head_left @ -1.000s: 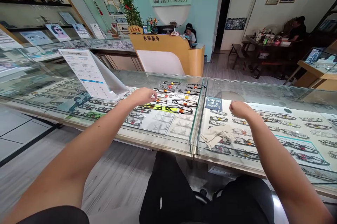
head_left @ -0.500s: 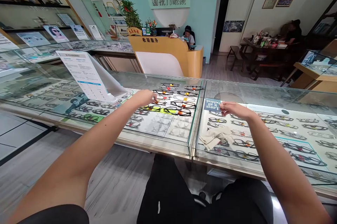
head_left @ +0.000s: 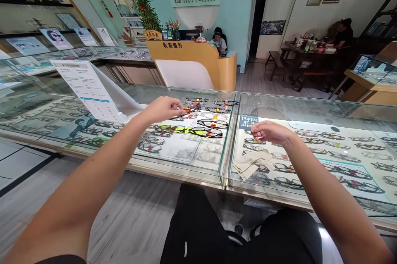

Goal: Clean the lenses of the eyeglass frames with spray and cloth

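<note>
Over the left glass showcase [head_left: 173, 164], my left hand [head_left: 164, 109] pinches a pair of eyeglasses [head_left: 191, 109] with an orange-red tag, tilted up from the glass top. Around it lie rows of dark-framed eyeglasses [head_left: 214, 123] with coloured lens tags, some beside a bright yellow-green strip [head_left: 172, 128]. My right hand [head_left: 271, 132] hovers over the right showcase [head_left: 325, 109], its fingers loosely curled and apart, nothing visible in them. A blue card [head_left: 248, 122] is close to its fingertips. Below that hand a beige cloth [head_left: 252, 164] lies crumpled on the glass.
A white sign stand [head_left: 88, 90] rises left of my left hand. More eyeglasses [head_left: 344, 156] show in the right showcase. Beyond are a wooden cashier counter [head_left: 189, 53] with a person [head_left: 220, 40] behind it, and a table [head_left: 291, 45] where another person [head_left: 343, 34] sits.
My left hand has moved slightly left and up, and a pair of eyeglasses is now lifted in its fingers. My right hand has shifted a little left and down.
</note>
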{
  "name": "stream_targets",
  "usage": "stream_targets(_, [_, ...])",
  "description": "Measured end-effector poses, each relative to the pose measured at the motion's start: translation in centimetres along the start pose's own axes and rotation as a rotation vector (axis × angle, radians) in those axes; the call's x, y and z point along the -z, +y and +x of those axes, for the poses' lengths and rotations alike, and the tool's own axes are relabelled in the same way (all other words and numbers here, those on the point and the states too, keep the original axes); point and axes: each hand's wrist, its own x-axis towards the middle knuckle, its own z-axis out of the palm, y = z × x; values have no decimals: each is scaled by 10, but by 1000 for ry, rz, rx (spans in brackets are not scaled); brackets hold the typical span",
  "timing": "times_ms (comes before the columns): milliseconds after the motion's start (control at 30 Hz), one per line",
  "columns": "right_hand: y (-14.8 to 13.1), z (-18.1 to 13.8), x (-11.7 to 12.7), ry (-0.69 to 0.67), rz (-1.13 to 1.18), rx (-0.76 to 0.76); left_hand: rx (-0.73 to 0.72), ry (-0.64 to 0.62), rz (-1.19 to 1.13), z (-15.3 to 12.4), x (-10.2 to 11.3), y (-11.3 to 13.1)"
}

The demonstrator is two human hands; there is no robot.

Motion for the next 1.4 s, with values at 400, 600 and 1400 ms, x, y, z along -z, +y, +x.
stream_targets(400, [-5, -5, 8, 194, -553, 45, -313, -146, -808, 30, -81, 156])
stream_targets(600, [-3, -5, -4, 159, -859, 119, -355, -15, -860, 33, -107, 168])
stream_targets(1400, [23, 14, -64, 94, -1691, 348, -272, 54, -941, 20, -112, 158])
